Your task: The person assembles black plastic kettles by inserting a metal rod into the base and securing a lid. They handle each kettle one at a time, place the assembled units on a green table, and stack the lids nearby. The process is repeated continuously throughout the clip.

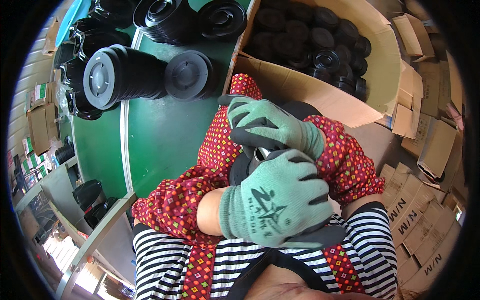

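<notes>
Left hand [280,200] and right hand [272,125], both gloved, bend around a round black part [240,169] at the left one's ten o'clock, though I can't tell how either grips it, with black lids [187,75] at eleven on the green table [165,135].

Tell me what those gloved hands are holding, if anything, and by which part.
Apparently a black round piece, between the left hand and right hand; where each grips it is hidden.
</notes>
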A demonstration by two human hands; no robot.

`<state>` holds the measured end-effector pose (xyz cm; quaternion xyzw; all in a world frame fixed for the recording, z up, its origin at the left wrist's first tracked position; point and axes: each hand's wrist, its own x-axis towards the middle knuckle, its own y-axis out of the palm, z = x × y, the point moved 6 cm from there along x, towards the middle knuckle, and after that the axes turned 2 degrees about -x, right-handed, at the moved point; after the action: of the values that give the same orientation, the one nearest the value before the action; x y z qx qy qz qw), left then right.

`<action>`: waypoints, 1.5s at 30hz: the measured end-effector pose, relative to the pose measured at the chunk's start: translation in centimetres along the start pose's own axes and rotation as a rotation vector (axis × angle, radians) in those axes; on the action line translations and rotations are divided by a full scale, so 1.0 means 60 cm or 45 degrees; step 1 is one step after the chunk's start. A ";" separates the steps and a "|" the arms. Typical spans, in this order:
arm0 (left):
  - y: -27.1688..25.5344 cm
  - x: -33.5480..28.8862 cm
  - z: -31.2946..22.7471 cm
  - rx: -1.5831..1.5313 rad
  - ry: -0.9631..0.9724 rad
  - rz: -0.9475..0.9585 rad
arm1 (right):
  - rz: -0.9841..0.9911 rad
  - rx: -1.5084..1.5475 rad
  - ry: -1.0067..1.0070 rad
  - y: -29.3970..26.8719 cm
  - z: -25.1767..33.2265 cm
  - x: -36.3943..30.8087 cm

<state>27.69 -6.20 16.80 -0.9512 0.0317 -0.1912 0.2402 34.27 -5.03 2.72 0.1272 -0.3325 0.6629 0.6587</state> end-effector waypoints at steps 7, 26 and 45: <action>-0.080 -0.120 0.093 -1.137 0.295 -0.188 | 0.476 -0.664 0.905 -0.094 0.091 0.013; -0.105 -0.068 0.105 0.064 -1.071 0.260 | 0.382 -0.870 0.820 -0.077 0.135 0.042; -0.059 -0.091 0.192 0.304 -0.552 -0.020 | 0.401 -1.281 0.984 -0.062 0.189 0.025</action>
<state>26.92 2.89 7.19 -0.9350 -0.0510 0.0128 0.3507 34.62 -11.09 13.12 -0.4945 -0.3560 0.5128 0.6048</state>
